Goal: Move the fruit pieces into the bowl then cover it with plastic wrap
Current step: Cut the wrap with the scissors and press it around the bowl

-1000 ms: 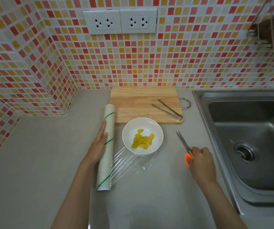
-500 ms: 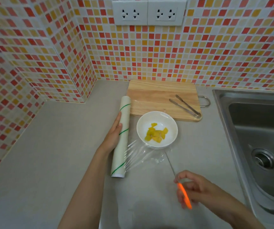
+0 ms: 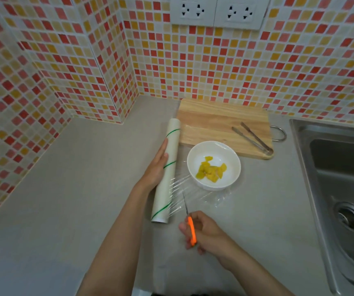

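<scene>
A white bowl [image 3: 195,161] with yellow fruit pieces [image 3: 211,171] stands on the grey counter, a sheet of clear plastic wrap [image 3: 206,198] stretched over it and trailing toward me. The sheet runs from a white roll with green stripes [image 3: 167,174] lying left of the bowl. My left hand [image 3: 157,167] presses flat on the roll's left side. My right hand [image 3: 201,233] grips orange-handled scissors [image 3: 191,229]; their thin blades point away from me, at the near edge of the wrap between roll and bowl.
A wooden cutting board [image 3: 214,122] lies behind the bowl with metal tongs [image 3: 253,137] on its right part. A steel sink [image 3: 342,178] takes up the right side. Tiled walls with two sockets [image 3: 218,11] close the back and left.
My right hand lifted the scissors from beside the bowl and carried them left and toward me, to the near edge of the wrap. The left hand stayed on the roll. The view shifted left.
</scene>
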Motion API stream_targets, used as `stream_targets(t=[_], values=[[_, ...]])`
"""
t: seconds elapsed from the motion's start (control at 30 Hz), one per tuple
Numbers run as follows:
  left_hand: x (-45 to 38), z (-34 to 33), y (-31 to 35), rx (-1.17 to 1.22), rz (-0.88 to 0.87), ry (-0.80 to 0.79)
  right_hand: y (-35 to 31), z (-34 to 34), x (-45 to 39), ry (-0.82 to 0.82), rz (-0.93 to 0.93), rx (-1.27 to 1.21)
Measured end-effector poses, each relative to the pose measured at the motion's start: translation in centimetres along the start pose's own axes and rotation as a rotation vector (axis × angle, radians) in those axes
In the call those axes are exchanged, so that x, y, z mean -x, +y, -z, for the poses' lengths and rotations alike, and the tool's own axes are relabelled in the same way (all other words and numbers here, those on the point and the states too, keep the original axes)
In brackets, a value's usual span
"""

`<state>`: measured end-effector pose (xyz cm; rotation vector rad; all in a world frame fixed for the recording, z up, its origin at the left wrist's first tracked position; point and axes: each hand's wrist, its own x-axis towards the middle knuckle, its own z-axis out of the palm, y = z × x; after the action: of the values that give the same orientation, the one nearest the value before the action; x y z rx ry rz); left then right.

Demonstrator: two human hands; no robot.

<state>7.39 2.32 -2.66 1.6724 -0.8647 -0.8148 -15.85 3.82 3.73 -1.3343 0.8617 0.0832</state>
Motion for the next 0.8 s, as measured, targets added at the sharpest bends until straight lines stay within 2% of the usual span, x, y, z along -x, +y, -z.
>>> stream_targets(t=[0.23, 0.4, 0.7, 0.8], values=[[0.3, 0.1, 0.1, 0.014, 0.006, -0.004, 0.3, -0.4, -1.2, 0.167, 0.072, -0.137], [0.3, 0.0, 0.2, 0.016, -0.019, -0.004, 0.4, -0.3, -1.6, 0.188, 0.061, -0.181], [0.7, 0.0, 0.3, 0.038, 0.000, -0.003, -1.2, -0.4, -3.3, 0.263, 0.016, -0.085], [0.8, 0.1, 0.5, 0.040, -0.002, -0.003, -2.0, -0.8, -3.5, 0.227, -0.027, -0.088]])
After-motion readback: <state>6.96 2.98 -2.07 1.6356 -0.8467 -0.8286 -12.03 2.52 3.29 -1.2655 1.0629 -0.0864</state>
